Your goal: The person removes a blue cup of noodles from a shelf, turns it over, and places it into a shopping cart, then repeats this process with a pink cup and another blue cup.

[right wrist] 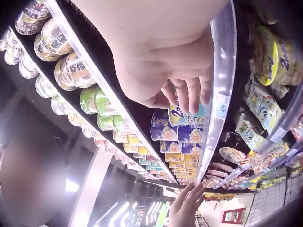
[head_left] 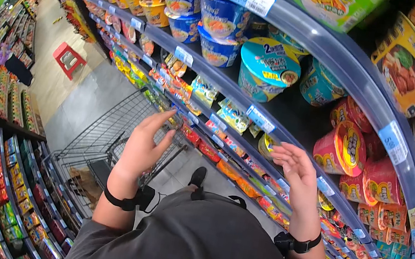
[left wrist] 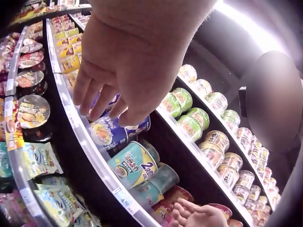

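Both hands are raised in front of a shelf of instant noodle cups and hold nothing. In the head view my left hand [head_left: 145,143] hovers over the aisle side, its fingers loosely extended and thumb apart. My right hand [head_left: 297,173] is close by the shelf edge, fingers loosely bent. A large teal noodle cup [head_left: 268,69] stands on the shelf between and beyond the hands, with blue noodle cups [head_left: 224,19] to its left and red noodle cups [head_left: 342,147] to its right. In the right wrist view, my right hand's fingers [right wrist: 191,94] overlap the teal cup.
A wire shopping cart [head_left: 102,127] is at the left, with a brown item in it. Farther along the aisle is a red stool [head_left: 70,60]; a person in purple [head_left: 1,57] is by the opposite shelves. Packaged snacks fill lower shelves, and yellow noodle packs [head_left: 410,68] hang at right.
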A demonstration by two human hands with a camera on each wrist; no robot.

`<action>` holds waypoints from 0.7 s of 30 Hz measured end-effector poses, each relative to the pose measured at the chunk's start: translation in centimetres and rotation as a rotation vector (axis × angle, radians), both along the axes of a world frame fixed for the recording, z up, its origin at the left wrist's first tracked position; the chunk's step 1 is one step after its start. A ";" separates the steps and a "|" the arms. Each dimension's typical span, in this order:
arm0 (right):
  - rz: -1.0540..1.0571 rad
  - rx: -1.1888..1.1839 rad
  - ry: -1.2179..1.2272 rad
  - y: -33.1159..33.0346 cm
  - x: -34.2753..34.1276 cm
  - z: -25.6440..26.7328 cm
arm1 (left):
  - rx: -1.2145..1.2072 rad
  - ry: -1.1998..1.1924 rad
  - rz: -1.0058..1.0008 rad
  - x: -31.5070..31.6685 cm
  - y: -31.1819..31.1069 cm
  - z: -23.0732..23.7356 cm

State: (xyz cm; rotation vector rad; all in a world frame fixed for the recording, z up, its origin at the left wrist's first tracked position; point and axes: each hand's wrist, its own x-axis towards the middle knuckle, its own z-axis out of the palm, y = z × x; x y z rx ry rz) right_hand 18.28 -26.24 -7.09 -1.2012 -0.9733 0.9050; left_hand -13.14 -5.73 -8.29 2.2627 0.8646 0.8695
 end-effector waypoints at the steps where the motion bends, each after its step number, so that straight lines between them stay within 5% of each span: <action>1: 0.052 -0.023 0.006 -1.0 -0.3 -0.3 | 0.004 0.016 0.033 -0.8 -1.2 -0.4; 12: 0.308 -0.216 0.001 -7.2 -4.6 -5.0 | -0.085 0.106 0.330 -10.7 -15.2 -3.7; 21: 0.509 -0.282 -0.013 -5.3 -9.5 -6.4 | -0.129 0.122 0.570 -19.5 -20.0 -3.7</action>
